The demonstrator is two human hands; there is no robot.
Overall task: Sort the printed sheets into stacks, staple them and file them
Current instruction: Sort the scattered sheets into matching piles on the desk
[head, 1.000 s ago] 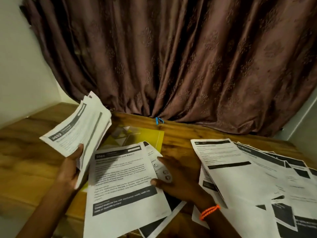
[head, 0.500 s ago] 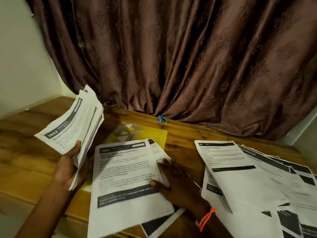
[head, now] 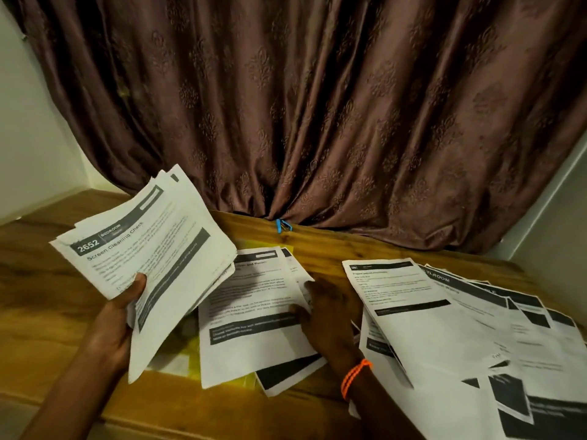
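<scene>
My left hand (head: 119, 315) grips a thick bundle of printed sheets (head: 149, 255) above the table, thumb on the top page headed "2652 Screen Cleaning Check". My right hand (head: 327, 312) rests on the right edge of a small pile of sheets (head: 251, 319) in the middle of the wooden table (head: 47, 312), fingers curled at the top sheet's edge. That pile lies over a yellow folder (head: 190, 350). A fanned spread of printed sheets (head: 451, 319) covers the table to the right. No stapler is in view.
A brown patterned curtain (head: 317, 106) hangs behind the table down to its back edge. A small blue clip (head: 281, 225) sits at that back edge. White walls stand at the left and right.
The bundle in my left hand has swung right and now overlaps the middle pile and hides most of the yellow folder. My right hand stays at the pile's right edge.
</scene>
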